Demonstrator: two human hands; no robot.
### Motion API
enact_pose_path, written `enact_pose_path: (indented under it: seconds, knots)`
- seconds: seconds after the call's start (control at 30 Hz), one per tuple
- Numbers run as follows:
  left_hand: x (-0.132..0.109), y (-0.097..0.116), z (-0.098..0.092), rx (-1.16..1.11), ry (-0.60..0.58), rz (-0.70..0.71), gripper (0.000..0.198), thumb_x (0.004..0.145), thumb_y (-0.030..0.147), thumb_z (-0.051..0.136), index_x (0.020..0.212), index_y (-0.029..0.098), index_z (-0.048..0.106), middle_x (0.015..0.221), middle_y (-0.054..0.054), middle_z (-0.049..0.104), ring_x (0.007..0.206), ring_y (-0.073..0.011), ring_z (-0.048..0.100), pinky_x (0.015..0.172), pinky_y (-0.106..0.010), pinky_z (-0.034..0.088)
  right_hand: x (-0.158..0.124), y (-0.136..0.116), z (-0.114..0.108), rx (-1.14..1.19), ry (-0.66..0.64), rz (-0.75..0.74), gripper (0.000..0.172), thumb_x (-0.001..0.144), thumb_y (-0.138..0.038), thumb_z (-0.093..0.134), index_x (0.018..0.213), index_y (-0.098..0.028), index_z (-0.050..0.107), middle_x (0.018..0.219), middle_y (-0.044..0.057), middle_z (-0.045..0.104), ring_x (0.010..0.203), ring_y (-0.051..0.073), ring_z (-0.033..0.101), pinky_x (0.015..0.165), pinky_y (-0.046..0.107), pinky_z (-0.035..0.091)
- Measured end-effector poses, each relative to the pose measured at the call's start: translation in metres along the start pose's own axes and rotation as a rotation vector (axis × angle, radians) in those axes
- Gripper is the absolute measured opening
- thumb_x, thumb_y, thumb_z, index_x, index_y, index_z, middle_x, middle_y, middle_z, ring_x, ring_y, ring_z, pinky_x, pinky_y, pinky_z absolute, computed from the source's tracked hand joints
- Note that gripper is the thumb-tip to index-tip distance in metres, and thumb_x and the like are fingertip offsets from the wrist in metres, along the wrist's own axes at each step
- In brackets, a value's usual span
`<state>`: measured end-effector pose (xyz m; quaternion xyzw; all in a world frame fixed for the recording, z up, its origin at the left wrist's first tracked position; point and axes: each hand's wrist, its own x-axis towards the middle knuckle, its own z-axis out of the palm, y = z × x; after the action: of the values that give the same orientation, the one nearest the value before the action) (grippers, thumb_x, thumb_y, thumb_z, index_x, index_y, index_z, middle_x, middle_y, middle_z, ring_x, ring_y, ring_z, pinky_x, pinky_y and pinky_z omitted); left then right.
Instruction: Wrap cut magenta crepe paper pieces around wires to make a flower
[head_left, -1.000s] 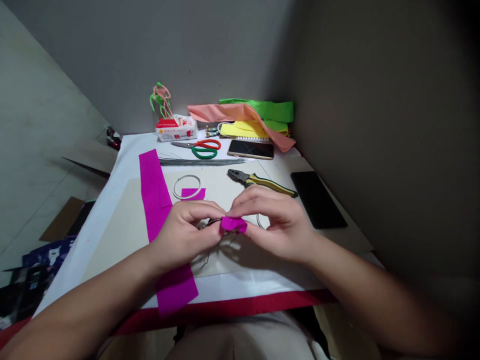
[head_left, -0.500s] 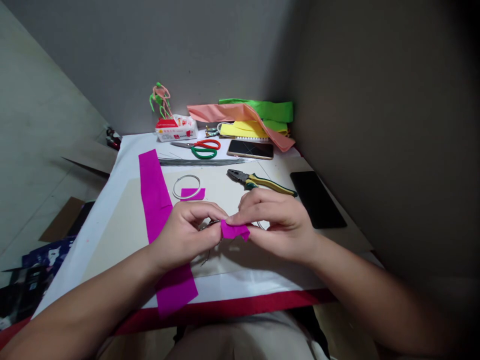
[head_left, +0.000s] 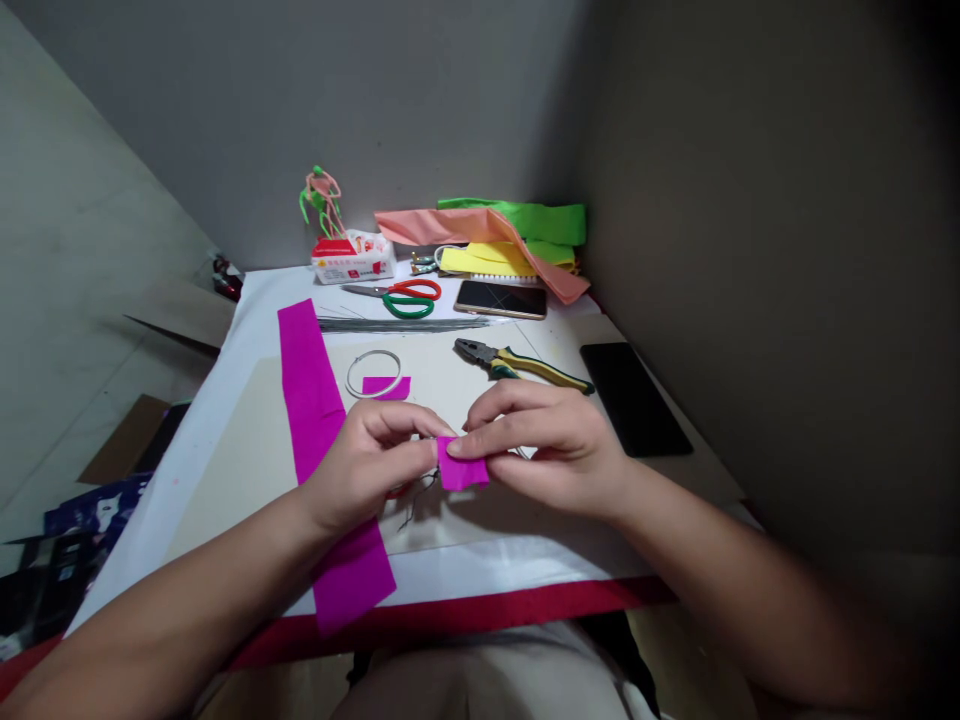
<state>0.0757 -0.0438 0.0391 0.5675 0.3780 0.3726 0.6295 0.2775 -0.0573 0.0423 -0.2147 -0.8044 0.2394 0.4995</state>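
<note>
Magenta paper [head_left: 461, 464] shifted left between left hand [head_left: 367, 470] and right hand [head_left: 555, 450].

The light is dim and even, and soft shadows fall toward 6 o'clock beneath the left hand [head_left: 367, 470] and right hand [head_left: 555, 450]. The wall [head_left: 750, 300] at 3 o'clock fades into dark vignette, and wide-lens distortion slants the table [head_left: 161, 500] edges.

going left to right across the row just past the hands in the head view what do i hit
magenta crepe paper strip → coil of silver wire → pliers with yellow and green handles → flat black slab
</note>
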Motion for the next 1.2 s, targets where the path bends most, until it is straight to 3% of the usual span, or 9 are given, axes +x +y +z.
enact_pose_path:
  seconds: [0.17,0.3,0.47,0.63,0.8,0.9,1.0,1.1,1.2]
  knots:
    - [0.003,0.005,-0.001,-0.172,-0.047,-0.121,0.021,0.058,0.015,0.069,0.076,0.018,0.079,0.067,-0.004,0.074,0.06,-0.0177,0.064,0.056,-0.027,0.049,-0.002,0.001,-0.002,-0.111,-0.013,-0.029,0.021,0.085,-0.01,0.054,0.091,-0.018,0.073,0.085,0.007,0.065,0.078,0.014,0.064,0.07,0.025,0.054]
    - [0.005,0.006,-0.002,-0.219,-0.06,-0.184,0.024,0.059,0.015,0.07,0.081,0.018,0.08,0.07,-0.005,0.075,0.063,-0.018,0.067,0.063,-0.027,0.051,-0.006,0.005,-0.002,-0.204,-0.029,-0.053,0.021,0.086,-0.01,0.053,0.095,-0.017,0.071,0.087,0.008,0.064,0.08,0.014,0.063,0.071,0.025,0.053]
    - [0.005,0.003,-0.002,-0.119,-0.034,-0.149,0.018,0.067,0.013,0.072,0.083,0.02,0.079,0.076,-0.003,0.077,0.069,-0.016,0.068,0.069,-0.026,0.051,-0.008,0.009,-0.001,-0.329,-0.038,-0.122,0.018,0.087,-0.011,0.054,0.093,-0.013,0.07,0.087,0.011,0.062,0.077,0.015,0.06,0.068,0.027,0.051]
    - [0.006,0.005,-0.001,0.032,0.025,-0.152,0.01,0.074,0.023,0.075,0.082,0.019,0.078,0.081,-0.005,0.077,0.075,-0.0176,0.068,0.072,-0.027,0.051,-0.009,0.013,0.0,-0.4,-0.058,-0.134,0.02,0.086,-0.009,0.053,0.094,-0.013,0.071,0.087,0.011,0.061,0.078,0.016,0.059,0.067,0.028,0.05]
    - [0.004,0.013,-0.002,0.194,0.019,-0.149,0.014,0.077,0.032,0.074,0.083,0.02,0.078,0.083,-0.004,0.077,0.076,-0.0178,0.068,0.07,-0.026,0.051,-0.009,0.012,0.002,-0.279,-0.045,-0.081,0.025,0.081,-0.004,0.052,0.095,-0.015,0.07,0.09,0.009,0.06,0.08,0.015,0.059,0.069,0.027,0.05]
    - [0.002,0.02,-0.001,0.371,0.025,-0.048,0.014,0.081,0.034,0.07,0.086,0.023,0.078,0.087,-0.002,0.076,0.083,-0.0176,0.067,0.077,-0.026,0.05,-0.007,0.007,0.002,-0.103,-0.004,0.005,0.032,0.075,0.0,0.051,0.099,-0.013,0.067,0.092,0.009,0.063,0.086,0.017,0.061,0.077,0.029,0.051]
    - [0.0,0.024,0.0,0.511,0.069,0.065,0.015,0.083,0.035,0.067,0.088,0.026,0.078,0.089,0.0,0.075,0.087,-0.0171,0.065,0.084,-0.027,0.048,-0.005,0.004,0.001,0.092,0.063,0.217,0.029,0.08,-0.003,0.052,0.105,-0.013,0.062,0.095,0.007,0.066,0.089,0.016,0.064,0.081,0.029,0.052]
    - [-0.001,0.022,0.0,0.577,0.073,0.114,0.015,0.084,0.034,0.066,0.088,0.025,0.078,0.086,0.0,0.072,0.085,-0.0161,0.063,0.082,-0.027,0.047,-0.003,0.005,0.001,0.206,0.092,0.454,0.013,0.089,-0.018,0.056,0.098,-0.015,0.064,0.088,0.004,0.067,0.08,0.013,0.063,0.074,0.025,0.051]
    - [-0.001,0.019,0.0,0.595,0.064,0.147,0.016,0.085,0.034,0.065,0.088,0.024,0.078,0.084,-0.001,0.068,0.084,-0.0154,0.061,0.079,-0.026,0.047,-0.002,0.008,0.002,0.27,0.062,0.591,0.015,0.086,-0.028,0.063,0.086,-0.014,0.067,0.079,0.003,0.067,0.072,0.012,0.061,0.069,0.024,0.05]
